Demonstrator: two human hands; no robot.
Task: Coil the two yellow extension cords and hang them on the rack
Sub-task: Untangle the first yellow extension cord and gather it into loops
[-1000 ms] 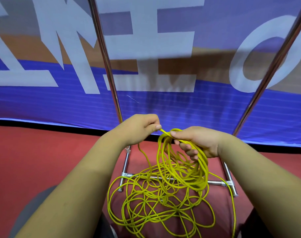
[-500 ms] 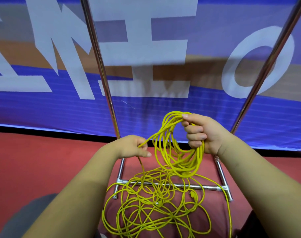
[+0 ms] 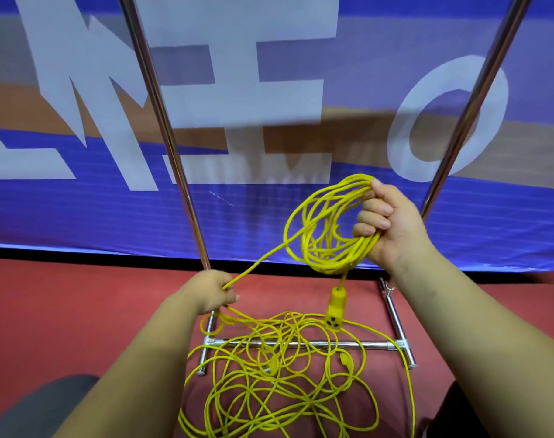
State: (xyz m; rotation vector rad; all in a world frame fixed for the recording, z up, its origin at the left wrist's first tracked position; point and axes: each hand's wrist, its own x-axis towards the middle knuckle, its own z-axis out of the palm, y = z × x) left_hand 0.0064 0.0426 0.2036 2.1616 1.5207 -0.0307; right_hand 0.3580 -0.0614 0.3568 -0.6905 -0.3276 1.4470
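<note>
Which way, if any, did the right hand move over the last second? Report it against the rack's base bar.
Yes. The right hand with its coil rose higher above the base bar, toward the right pole.
</note>
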